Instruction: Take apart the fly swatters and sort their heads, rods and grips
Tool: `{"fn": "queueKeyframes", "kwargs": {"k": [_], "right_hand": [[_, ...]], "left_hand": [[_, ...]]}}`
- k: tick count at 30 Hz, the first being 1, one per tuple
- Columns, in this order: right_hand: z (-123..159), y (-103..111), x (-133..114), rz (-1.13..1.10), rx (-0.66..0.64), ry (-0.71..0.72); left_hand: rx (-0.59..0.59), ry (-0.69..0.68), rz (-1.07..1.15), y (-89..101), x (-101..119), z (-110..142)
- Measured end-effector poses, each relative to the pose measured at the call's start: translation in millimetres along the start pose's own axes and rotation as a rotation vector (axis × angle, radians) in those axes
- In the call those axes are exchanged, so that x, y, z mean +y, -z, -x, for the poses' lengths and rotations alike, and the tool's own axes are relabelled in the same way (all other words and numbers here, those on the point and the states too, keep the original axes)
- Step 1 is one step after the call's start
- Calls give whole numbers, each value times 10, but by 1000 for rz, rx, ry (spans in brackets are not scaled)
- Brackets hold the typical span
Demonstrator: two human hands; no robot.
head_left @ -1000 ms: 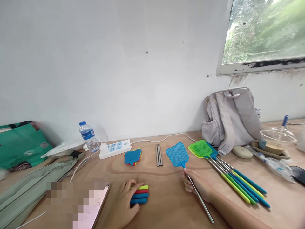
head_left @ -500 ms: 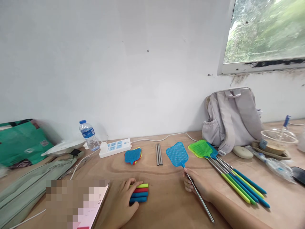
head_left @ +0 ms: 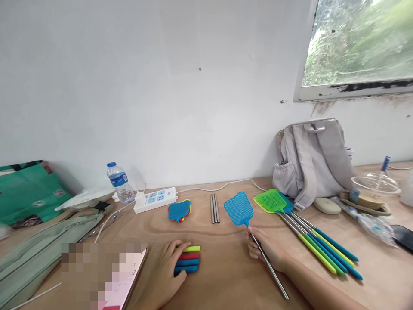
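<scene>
My right hand (head_left: pixel 264 249) is closed round the bare metal rod (head_left: pixel 272 273) of a blue fly swatter (head_left: pixel 238 209), just below its head, which lies flat on the wooden table (head_left: pixel 226 275). My left hand (head_left: pixel 166 269) rests with curled fingers on a small stack of coloured handle grips (head_left: pixel 190 259), yellow, red and blue. Behind them lie loose metal rods (head_left: pixel 214 208) and a pile of swatter heads (head_left: pixel 179 210).
Several finished swatters (head_left: pixel 309 237) lie to the right. A grey backpack (head_left: pixel 311 161), a plastic bowl (head_left: pixel 374 187), a power strip (head_left: pixel 156 199), a water bottle (head_left: pixel 118 182), a green bag (head_left: pixel 30 193) and a phone (head_left: pixel 124 280) also sit on the table.
Almost nothing has moved. My left fingers have shifted slightly on the stack of grips; the right hand holds the swatter rod as before.
</scene>
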State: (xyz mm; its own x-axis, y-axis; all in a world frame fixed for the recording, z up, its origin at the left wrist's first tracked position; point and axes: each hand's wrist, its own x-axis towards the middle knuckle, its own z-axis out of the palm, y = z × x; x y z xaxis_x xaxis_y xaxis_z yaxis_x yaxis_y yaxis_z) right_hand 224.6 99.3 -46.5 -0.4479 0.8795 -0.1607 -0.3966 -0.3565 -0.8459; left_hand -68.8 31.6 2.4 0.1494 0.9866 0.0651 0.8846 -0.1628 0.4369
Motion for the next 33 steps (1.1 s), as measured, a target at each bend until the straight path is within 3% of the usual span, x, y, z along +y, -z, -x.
{"fn": "queueKeyframes", "kwargs": {"k": [17, 24, 27, 30, 31, 33], "right_hand": [[-22, 13, 33, 31, 4, 15], [37, -65, -110, 152, -13, -5], [167, -178, -307, 385, -56, 0], [351, -332, -527, 855, -122, 97], [412, -382, -589, 1004, -145, 172], [520, -467, -686, 1220, -169, 350]], "left_hand": [[34, 0, 34, -13, -43, -8], [219, -131, -29, 39, -90, -19], [331, -184, 24, 105, 140, -150], [415, -204, 202, 254, 506, -323], [389, -208, 292, 325, 630, -372], [214, -227, 451, 483, 849, -441]]}}
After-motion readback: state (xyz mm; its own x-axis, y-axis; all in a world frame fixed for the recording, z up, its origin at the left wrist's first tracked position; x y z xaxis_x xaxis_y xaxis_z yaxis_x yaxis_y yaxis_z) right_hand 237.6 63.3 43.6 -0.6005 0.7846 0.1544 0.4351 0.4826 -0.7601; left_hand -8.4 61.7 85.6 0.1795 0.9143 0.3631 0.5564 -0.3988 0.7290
